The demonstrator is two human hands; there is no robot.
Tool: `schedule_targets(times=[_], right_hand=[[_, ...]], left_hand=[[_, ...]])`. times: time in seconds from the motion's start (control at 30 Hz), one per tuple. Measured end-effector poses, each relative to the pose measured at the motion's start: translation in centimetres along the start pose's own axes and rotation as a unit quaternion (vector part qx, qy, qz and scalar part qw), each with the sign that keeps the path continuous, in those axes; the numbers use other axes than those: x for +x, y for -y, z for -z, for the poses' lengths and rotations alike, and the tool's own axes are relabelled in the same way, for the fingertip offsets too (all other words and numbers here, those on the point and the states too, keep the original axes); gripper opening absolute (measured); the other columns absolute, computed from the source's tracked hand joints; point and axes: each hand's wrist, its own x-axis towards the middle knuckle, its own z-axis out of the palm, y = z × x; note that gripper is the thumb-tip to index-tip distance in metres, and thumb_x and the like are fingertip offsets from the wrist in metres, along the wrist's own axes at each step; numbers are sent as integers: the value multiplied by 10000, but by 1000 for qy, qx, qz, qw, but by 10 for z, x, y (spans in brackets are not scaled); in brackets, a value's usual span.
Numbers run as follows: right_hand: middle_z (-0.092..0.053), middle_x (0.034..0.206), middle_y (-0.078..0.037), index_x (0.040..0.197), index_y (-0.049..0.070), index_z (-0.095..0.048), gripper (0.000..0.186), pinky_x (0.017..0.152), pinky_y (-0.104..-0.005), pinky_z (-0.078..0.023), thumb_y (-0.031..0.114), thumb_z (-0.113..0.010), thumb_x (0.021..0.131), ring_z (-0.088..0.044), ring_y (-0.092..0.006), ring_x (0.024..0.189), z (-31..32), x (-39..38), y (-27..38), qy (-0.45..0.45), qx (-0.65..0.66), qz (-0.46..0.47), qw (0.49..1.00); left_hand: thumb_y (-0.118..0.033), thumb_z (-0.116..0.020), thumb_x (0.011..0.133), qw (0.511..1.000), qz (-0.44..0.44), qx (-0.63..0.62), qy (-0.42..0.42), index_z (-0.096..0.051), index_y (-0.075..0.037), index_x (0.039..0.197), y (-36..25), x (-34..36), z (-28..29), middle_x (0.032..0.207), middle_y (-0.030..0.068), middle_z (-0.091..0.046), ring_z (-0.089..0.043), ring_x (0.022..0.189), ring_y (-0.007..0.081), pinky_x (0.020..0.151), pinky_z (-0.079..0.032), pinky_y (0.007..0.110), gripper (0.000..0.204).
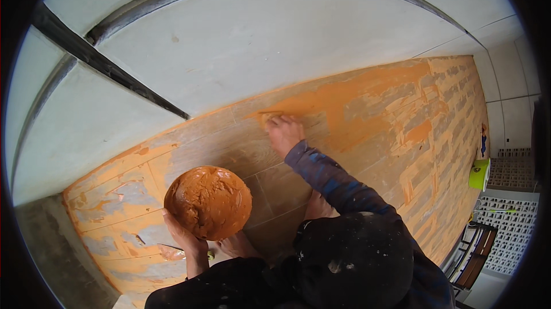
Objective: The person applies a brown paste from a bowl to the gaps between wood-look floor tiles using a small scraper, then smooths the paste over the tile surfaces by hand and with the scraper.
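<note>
My left hand (185, 233) is closed on the lower left rim of a round bowl (167, 200), tilting it slightly. Thick orange grout-like paste (209, 203) fills the bowl. Farther ahead, my right hand (285, 135) presses a small tan spreader or pad (267, 118) against the wood-look tile floor (229, 148); its exact kind is unclear. Orange paste (313, 99) is smeared on the tiles just right of that hand. A bare foot (238, 246) shows below the bowl, and part of another (318, 205) appears beside my right sleeve.
A pale wall (275, 33) runs along the floor's far edge, with a dark strip (115, 68) across it. A thin pointed tool (170, 247) lies near my left wrist. A lime-green bucket (478, 174) stands far right, near a dark rack (473, 257). Orange-streaked tiles (442, 131) spread rightward.
</note>
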Motion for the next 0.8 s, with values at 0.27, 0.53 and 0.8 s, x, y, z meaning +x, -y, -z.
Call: schedule_targets(times=[0.27, 0.53, 0.8], right_hand=[[-668, 931, -186, 999, 24, -643, 175, 808, -496, -509, 32, -684, 830, -626, -414, 932, 57, -18, -60, -84, 92, -150, 981], [-694, 974, -180, 1132, 45, -687, 333, 866, -469, -529, 15, -691, 801, -630, -390, 1000, -2, -25, -2, -18, 66, -14, 998], [-680, 1015, -114, 1063, 31, -704, 250, 837, -434, -567, 81, -705, 818, -632, -332, 1018, 34, -2, -80, -83, -39, -211, 973]], left_hand=[[-555, -358, 1092, 999, -12, -8, -46, -463, -38, 1465, -12, -14, -11, 1426, 130, -541, -539, 1301, 258, 1087, -472, 411, 646], [-571, -369, 1091, 1000, -7, 10, -11, -402, -70, 1537, -1, -5, 13, 1514, 124, -482, -482, 1374, 256, 1137, -425, 418, 672], [-557, -328, 1098, 1000, -15, 14, -5, -445, -38, 1476, -6, -8, -12, 1435, 131, -525, -518, 1320, 259, 1113, -443, 408, 653]])
